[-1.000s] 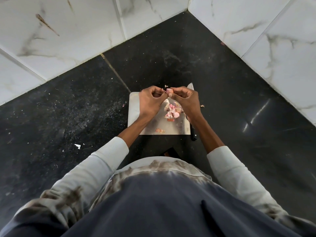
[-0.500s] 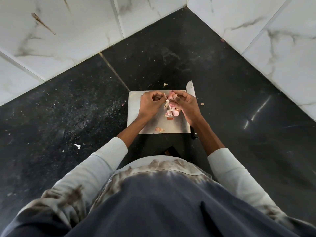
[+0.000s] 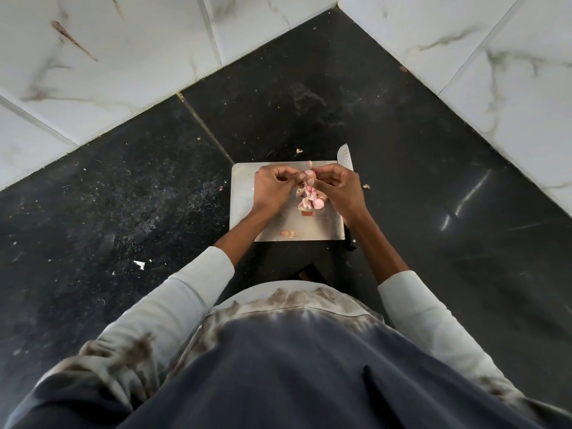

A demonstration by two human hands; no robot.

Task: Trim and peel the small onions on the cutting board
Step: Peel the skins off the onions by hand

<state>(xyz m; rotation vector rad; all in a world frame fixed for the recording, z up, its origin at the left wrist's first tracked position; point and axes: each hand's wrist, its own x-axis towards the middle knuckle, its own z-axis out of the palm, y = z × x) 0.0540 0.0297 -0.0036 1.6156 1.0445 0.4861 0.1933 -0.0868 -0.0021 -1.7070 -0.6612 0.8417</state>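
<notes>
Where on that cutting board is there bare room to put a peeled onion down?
The cutting board is bare along its left edge, beside the left hand, and at its near right corner. The middle is crowded: a pile of peels lies under the onion that both hands pinch, with the right hand over the right side. A knife lies along the right edge.

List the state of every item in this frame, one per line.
Small pink onion: held above the board, pinched between both hands.
Left hand: closed on the onion.
Right hand: closed on the onion.
Silvery rectangular cutting board: flat, littered with pink peel pile.
Steel knife: lying unheld beside the board's right edge.
</notes>
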